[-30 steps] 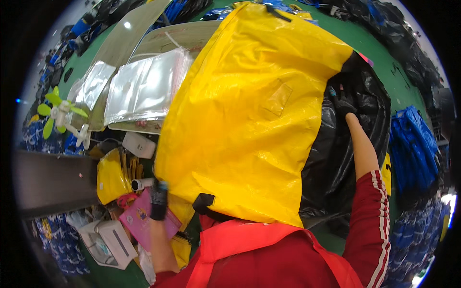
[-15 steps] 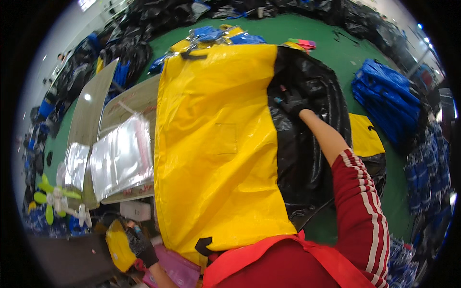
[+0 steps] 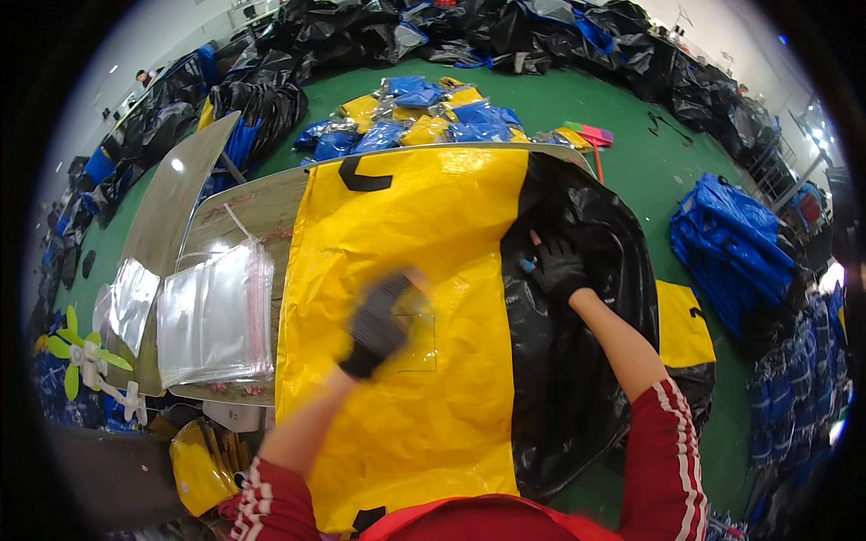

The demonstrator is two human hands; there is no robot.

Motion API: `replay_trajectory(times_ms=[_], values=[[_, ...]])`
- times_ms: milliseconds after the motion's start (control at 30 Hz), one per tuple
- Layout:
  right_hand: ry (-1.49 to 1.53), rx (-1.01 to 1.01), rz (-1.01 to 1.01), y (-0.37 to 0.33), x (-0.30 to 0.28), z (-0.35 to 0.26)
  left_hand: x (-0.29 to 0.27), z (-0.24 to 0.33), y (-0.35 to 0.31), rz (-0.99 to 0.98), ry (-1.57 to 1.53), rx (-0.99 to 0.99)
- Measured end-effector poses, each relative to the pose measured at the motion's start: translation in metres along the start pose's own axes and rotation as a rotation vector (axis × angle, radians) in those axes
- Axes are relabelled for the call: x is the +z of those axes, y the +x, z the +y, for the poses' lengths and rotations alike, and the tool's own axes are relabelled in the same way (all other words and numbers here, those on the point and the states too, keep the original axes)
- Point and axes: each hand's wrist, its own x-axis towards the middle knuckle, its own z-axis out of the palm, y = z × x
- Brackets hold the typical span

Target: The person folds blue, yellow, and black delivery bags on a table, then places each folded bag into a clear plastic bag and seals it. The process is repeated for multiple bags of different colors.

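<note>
A large bag (image 3: 451, 234) of yellow sheeting with a black section (image 3: 577, 379) on its right lies spread before me. Short black straps show at its far left and near left corners, and a small square outline (image 3: 419, 358) marks the yellow face. My right hand (image 3: 557, 268), in a dark glove with bare fingertips, presses on the black section with its fingers spread. Above the yellow face, beside the square outline, my gloved left hand (image 3: 383, 316) is smeared by motion. Whether anything is in its fingers cannot be made out.
Clear plastic sleeves (image 3: 216, 316) are stacked on the table (image 3: 239, 216) at left. A small green-bladed fan (image 3: 88, 361) and folded yellow pieces (image 3: 200, 469) sit lower left. Wrapped blue and yellow packs (image 3: 424, 117) lie on the floor beyond; a blue pile (image 3: 731, 243) stands right.
My left hand has moved from the yellow pieces at lower left up over the bag's yellow face. My right hand stays on the black section. The view has shifted, showing more of the far floor.
</note>
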Motion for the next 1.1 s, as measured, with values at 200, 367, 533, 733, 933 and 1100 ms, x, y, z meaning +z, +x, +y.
replay_trajectory(times_ms=[200, 367, 533, 733, 933, 1100], values=[[-0.070, 0.052, -0.045, -0.001, -0.001, -0.008, -0.061, -0.262, 0.109, 0.155, 0.135, -0.788], [-0.038, 0.024, -0.029, -0.003, -0.001, -0.005, -0.082, -0.323, 0.119, 0.246, -1.088, -0.771], [-0.005, 0.027, 0.012, -0.008, 0.000, -0.004, -0.067, -0.333, 0.125, 0.264, -1.188, -0.665], [-0.001, -0.014, -0.005, -0.006, -0.001, -0.002, -0.043, -0.335, 0.142, 0.148, -1.281, -0.960], [0.035, -0.010, 0.022, -0.006, 0.004, -0.003, -0.098, -0.335, 0.183, 0.249, -0.672, -0.537], [-0.001, -0.015, 0.033, -0.005, 0.003, -0.003, -0.140, -0.329, 0.219, 0.156, -0.065, -0.406]])
